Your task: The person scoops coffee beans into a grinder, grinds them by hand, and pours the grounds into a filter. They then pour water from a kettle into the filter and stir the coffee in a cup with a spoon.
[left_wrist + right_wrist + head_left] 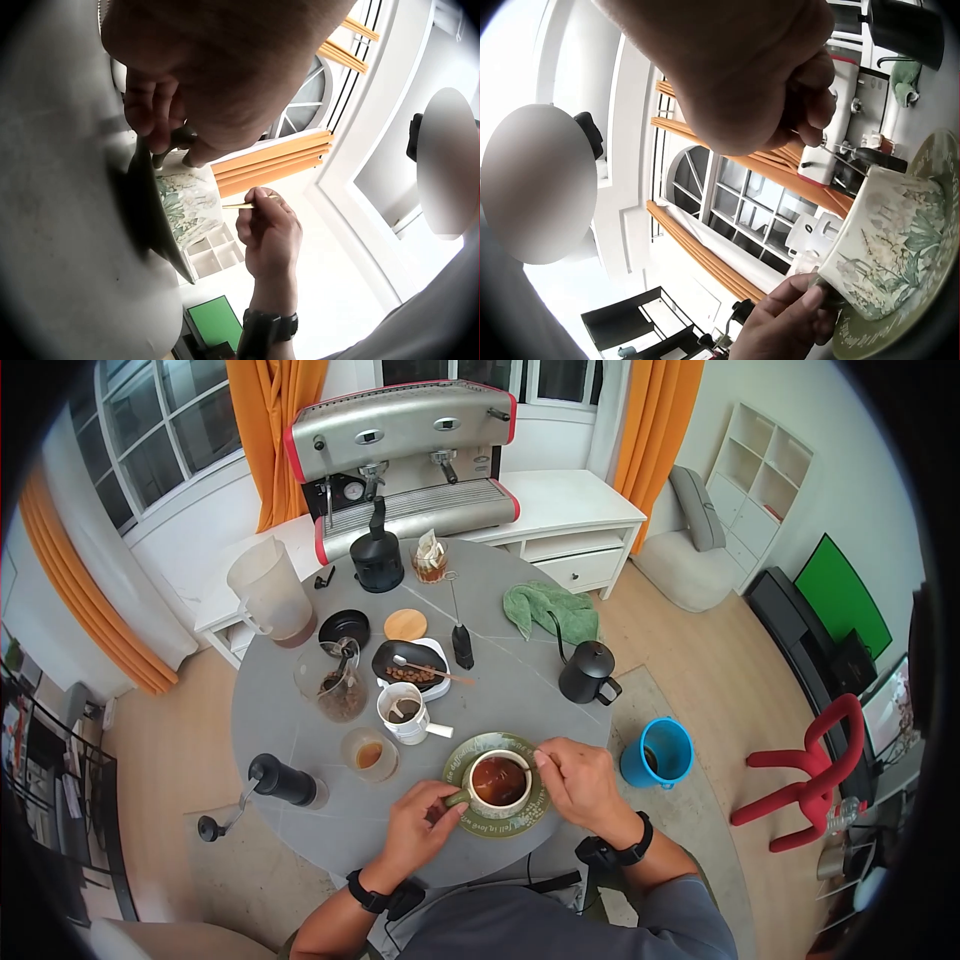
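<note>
Head view | our left hand (422, 822) pinches the cup (891, 244) by its handle (457, 798), likely steadying it | our right hand (583, 783) pinches a slim utensil (237, 206)

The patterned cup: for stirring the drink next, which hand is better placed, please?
Probably the right hand: it pinches a thin utensil at the cup, while the left hand holds the cup's green handle.

We see a cream cup (892, 247), floral print, green handle (458, 797), upright on a green saucer (492, 828) with white lettering; reddish-brown liquid (499, 781) inside. We note a slim gold-toned utensil (238, 205) slanting into the cup, lower end hidden.
</note>
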Available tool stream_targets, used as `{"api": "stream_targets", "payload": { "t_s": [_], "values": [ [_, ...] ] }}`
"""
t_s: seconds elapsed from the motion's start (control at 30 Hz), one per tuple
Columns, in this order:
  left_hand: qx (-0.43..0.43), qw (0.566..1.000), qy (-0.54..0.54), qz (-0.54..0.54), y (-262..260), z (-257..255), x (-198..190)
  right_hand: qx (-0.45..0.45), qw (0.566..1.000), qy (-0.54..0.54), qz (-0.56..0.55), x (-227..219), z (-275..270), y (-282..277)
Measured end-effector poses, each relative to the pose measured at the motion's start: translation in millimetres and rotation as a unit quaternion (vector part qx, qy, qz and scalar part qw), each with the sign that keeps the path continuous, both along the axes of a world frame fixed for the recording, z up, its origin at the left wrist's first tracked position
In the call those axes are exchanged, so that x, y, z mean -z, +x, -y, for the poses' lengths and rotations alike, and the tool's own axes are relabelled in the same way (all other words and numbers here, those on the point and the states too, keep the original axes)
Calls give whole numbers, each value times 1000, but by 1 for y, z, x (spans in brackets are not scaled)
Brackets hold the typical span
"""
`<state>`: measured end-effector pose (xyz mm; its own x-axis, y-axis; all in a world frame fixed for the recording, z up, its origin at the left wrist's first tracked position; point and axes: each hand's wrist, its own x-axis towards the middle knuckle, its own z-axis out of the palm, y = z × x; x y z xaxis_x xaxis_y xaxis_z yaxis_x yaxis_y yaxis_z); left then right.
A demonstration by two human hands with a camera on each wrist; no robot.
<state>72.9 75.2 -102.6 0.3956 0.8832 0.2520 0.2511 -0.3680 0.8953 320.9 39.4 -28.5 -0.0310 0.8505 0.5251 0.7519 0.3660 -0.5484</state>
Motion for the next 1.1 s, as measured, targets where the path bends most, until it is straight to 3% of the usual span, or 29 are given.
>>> {"api": "stream_targets", "payload": {
  "t_s": [0.07,0.13,0.17,0.23,0.27,0.33,0.47,0.57,0.63,0.77,0.83,0.93,0.97,1.03,1.1],
  "values": [
    [-1,1000,2,3,0,-1,0,0,999,-38,-1,-2,2,0],
    [1,1000,3,5,0,0,1,-43,988,-111,-96,2,3,-4],
    [4,1000,10,6,0,-1,1,-42,988,-112,-95,6,2,-8],
    [8,1000,16,7,1,-2,1,-32,968,-134,-209,16,-3,-16],
    [8,1000,19,10,1,-2,1,-31,968,-137,-209,18,-4,-15],
    [8,1000,19,12,0,-2,1,24,993,-13,-113,19,-10,-12],
    [7,1000,19,12,-2,0,0,78,995,-54,5,13,-1,3],
    [5,1000,17,10,-1,0,0,25,994,-88,-63,20,3,5],
    [6,1000,17,12,0,0,-1,-3,954,-190,-233,20,1,-6],
    [6,1000,18,4,-2,0,-2,30,957,-150,-246,33,-7,-7],
    [5,1000,21,4,-2,0,-3,87,992,-55,-76,32,-7,4],
    [1,1000,25,6,-2,0,-3,46,995,-52,-66,29,-1,13],
    [1,1000,24,7,-2,0,-3,46,995,-52,-67,27,0,10],
    [3,1000,23,8,-2,0,-3,1,952,-203,-229,26,1,2],
    [4,1000,22,-9,-3,-1,-3,10,955,-179,-237,28,-3,-4]
  ]
}}
